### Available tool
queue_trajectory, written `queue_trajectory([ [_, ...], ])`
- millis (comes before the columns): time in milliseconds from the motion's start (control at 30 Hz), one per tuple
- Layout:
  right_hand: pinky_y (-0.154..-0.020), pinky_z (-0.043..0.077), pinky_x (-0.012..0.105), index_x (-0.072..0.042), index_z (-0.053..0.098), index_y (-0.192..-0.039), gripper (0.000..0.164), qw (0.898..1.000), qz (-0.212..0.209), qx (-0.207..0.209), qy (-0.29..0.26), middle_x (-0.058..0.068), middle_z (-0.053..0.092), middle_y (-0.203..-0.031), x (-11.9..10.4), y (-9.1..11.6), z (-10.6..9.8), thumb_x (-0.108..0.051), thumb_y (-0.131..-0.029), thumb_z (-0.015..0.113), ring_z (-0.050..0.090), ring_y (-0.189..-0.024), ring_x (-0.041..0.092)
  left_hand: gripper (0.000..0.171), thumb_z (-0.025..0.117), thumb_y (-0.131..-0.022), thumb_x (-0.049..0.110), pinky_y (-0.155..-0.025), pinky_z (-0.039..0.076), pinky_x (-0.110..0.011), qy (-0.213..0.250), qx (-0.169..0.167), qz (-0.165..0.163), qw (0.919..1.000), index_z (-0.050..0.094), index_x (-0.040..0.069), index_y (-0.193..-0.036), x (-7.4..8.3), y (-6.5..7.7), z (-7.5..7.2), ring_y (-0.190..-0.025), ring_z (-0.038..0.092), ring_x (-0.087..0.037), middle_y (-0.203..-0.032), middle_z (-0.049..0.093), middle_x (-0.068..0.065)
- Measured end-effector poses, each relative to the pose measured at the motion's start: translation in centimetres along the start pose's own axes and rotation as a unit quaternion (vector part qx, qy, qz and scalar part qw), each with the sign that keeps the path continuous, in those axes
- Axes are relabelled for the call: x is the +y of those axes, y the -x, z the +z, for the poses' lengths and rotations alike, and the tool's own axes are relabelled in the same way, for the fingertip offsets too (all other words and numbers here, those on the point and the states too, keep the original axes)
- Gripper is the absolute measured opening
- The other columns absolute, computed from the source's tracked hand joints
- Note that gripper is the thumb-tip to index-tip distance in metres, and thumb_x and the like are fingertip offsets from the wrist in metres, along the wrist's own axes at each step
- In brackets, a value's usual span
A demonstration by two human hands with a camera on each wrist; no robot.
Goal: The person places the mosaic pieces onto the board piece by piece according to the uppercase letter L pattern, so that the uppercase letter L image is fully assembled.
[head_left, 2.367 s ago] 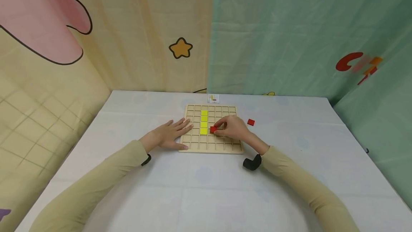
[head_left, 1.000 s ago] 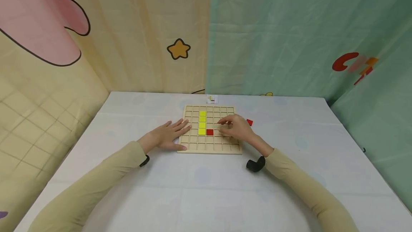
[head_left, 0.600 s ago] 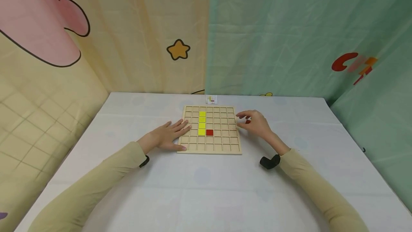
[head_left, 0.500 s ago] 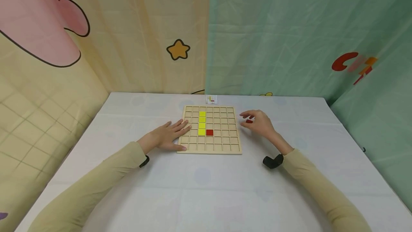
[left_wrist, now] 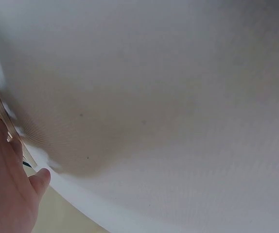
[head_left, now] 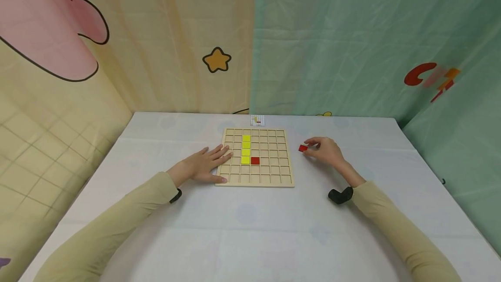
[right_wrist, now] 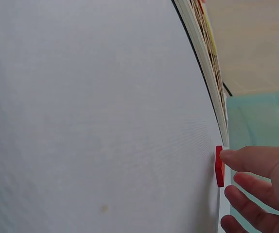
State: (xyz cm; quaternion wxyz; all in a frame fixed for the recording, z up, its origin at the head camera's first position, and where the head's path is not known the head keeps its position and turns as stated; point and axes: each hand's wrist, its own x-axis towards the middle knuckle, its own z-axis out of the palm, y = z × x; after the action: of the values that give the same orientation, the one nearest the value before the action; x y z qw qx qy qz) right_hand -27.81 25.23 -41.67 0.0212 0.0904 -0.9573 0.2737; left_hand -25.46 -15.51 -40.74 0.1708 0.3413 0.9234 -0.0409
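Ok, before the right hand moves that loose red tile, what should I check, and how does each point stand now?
1. Right hand has fingers on the loose red tile: ok.
2. Tile is lifted off the table: cannot tell.
3. Left hand rests flat on the board edge: ok.
4. Cell right of the placed red tile is free: ok.
5. Yellow tiles sit in their cells: ok.

Bright, even light; wrist views blurred
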Motion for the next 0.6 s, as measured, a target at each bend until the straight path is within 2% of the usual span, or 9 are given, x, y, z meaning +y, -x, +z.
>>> queue_trajectory([
  [367, -0.059, 0.043, 0.025, -0.005, 0.072, -0.112, 0.034, 0.999, 0.030, -0.027, 0.020, 0.014, 0.072, -0.104, 0.24, -0.51, 0.13, -0.025, -0.084, 0.071, 0.059, -0.079, 0.022, 0.089, 0.041, -0.090, 0.069, -0.118, 0.011, -0.058, 0.008, 0.000, 0.002, 1.0000, 0.005, 0.021, -0.156, 0.13, 0.13, -0.27, -0.151, -0.001, -0.027, -0.164, -0.002, -0.005],
  [600, -0.056, 0.042, 0.025, -0.005, 0.073, -0.107, 0.031, 0.999, 0.018, -0.031, 0.032, 0.012, 0.073, -0.096, 0.16, -0.57, 0.07, -0.024, -0.083, 0.071, 0.057, -0.072, 0.019, 0.089, 0.042, -0.091, 0.067, -0.117, 0.011, -0.060, 0.014, 0.001, 0.006, 0.9999, 0.007, 0.018, -0.156, 0.15, 0.24, -0.30, -0.151, 0.000, -0.030, -0.164, -0.001, -0.008],
])
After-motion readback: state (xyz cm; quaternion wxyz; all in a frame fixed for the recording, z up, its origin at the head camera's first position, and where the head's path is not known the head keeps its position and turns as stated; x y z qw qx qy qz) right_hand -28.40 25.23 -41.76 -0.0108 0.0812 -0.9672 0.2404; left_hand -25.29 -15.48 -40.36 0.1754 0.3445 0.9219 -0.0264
